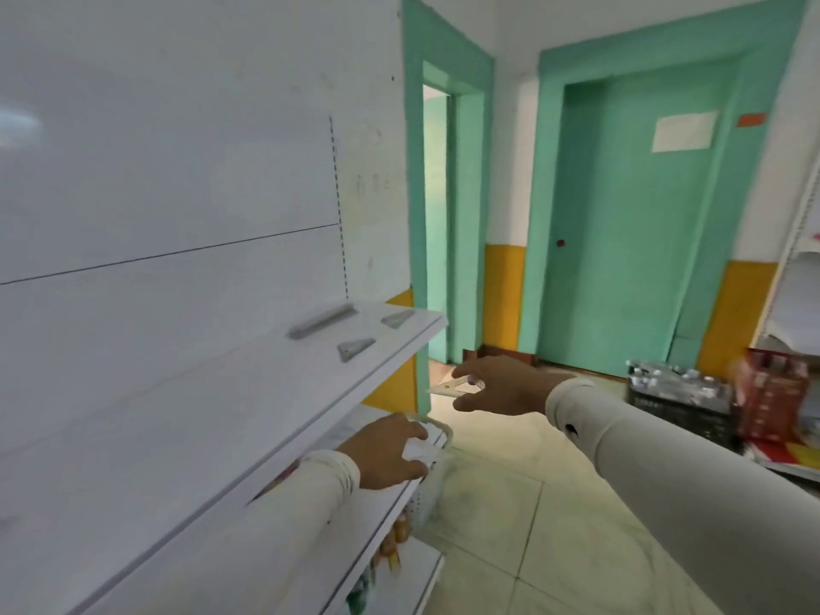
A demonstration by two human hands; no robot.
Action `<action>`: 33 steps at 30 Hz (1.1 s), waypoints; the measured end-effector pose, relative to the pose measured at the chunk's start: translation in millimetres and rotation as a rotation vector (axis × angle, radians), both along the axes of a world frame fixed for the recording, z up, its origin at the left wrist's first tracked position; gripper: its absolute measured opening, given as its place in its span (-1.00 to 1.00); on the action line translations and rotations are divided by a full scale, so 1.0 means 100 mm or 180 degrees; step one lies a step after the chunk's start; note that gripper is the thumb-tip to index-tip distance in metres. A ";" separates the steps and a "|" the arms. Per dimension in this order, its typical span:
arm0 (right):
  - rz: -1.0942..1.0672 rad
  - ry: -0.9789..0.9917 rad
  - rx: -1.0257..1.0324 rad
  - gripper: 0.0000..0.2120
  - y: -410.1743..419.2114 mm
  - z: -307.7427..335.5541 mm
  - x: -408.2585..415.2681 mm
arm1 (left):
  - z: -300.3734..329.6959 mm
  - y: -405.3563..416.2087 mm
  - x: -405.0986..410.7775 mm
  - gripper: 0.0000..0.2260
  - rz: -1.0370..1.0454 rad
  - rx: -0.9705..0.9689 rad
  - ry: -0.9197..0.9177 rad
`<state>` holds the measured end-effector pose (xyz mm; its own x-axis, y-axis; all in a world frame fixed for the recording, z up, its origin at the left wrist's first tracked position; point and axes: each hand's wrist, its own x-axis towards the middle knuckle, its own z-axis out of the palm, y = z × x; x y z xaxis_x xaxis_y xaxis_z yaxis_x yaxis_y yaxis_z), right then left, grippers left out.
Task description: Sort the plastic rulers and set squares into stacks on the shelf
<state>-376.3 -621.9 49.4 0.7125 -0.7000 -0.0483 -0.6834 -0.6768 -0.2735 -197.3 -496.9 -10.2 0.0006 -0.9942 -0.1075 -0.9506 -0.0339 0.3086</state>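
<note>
Right hand (501,386) grip pinches set square (457,387), tip pointing left toward shelf (266,392); left hand (386,450) grip unclear.

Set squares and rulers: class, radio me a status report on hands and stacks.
Right hand pinching a set square, off the shelf. Left hand at white basket. Ruler stack, two set-square stacks shelved. Path clear.

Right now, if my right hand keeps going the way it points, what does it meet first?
Probably the front edge of the top shelf; the right hand, pinching a set square, points left toward it, though depth is unclear.
</note>
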 end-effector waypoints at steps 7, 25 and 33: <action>-0.0550 0.0075 0.0028 -0.43 -1.18 -0.17 -0.56 | -0.12 -1.58 -0.38 -0.52 -0.0483 -0.0111 0.0042; -0.0647 -0.0016 -0.0069 -0.46 -4.43 0.08 -0.17 | 0.24 -4.83 0.20 -0.50 -0.0444 -0.0416 0.0126; 0.0391 -0.0001 0.0051 -0.43 -5.49 -0.01 1.03 | 0.27 -5.07 1.01 -0.51 0.0655 -0.0419 0.0015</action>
<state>-273.8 -1170.5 48.3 0.7928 -0.6067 -0.0586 -0.5957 -0.7509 -0.2851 -96.3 -1003.6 17.2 0.2043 -0.9786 0.0225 -0.9264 -0.1859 0.3276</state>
